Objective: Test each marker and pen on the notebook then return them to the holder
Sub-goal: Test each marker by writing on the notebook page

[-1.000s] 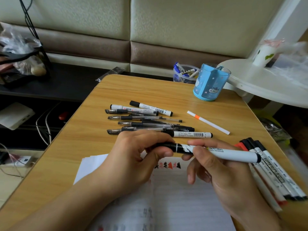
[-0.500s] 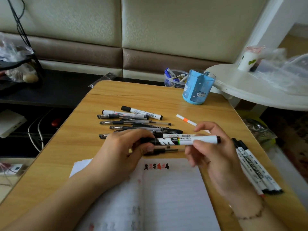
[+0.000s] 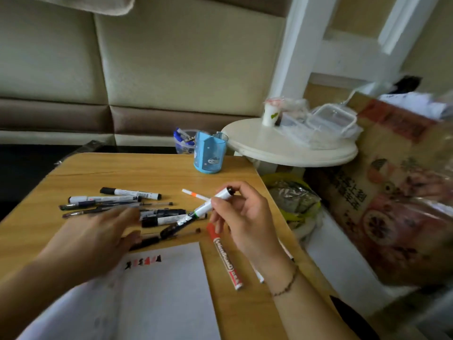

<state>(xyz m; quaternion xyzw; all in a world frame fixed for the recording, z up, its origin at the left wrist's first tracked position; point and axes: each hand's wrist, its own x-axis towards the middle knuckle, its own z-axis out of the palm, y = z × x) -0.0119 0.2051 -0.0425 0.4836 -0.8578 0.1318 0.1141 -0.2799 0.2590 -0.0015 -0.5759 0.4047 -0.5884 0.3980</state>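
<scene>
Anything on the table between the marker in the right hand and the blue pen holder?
Head view: only a thin white stick with an orange band lies between the white marker in the right hand and the blue pen holder; otherwise bare wood.

Right hand [image 3: 245, 217] raised, fingers [image 3: 217, 201] pinching, left hand [image 3: 98, 238] flat, fingers relaxed

Wooden table [image 3: 98, 177] — pens [image 3: 117, 204], notebook [image 3: 166, 290], holder [image 3: 210, 153]

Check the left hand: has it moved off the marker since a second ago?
Yes. The left hand has let go of the marker and dropped left toward the notebook; only the right hand holds it now.
</scene>
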